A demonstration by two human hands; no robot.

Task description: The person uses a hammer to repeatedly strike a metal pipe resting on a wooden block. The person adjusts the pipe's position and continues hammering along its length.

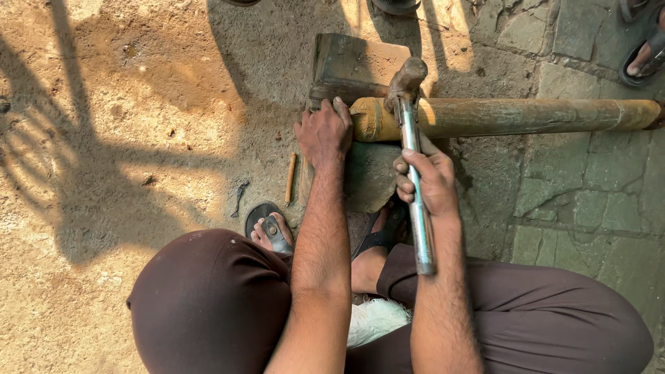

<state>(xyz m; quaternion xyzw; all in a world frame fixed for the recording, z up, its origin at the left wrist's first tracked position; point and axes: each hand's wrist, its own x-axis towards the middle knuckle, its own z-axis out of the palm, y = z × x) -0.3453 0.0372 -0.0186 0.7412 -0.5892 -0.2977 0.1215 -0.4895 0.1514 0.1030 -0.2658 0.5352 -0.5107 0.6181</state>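
A thick bamboo pole (pixel 526 116) lies across a wooden block (pixel 350 66), reaching out to the right. My left hand (pixel 323 131) presses on the pole's left end, fingers curled over it. My right hand (pixel 426 181) grips the metal handle of a hammer-like tool (pixel 410 131). The tool's dark head rests on top of the pole, just right of my left hand. I am squatting, knees in brown trousers at the bottom of the view.
A flat stone (pixel 370 176) sits under the pole by my sandalled feet (pixel 270 232). A small stick (pixel 291 176) lies on the sandy ground to the left. Stone paving spreads to the right. Another person's sandalled foot (pixel 644 55) shows at top right.
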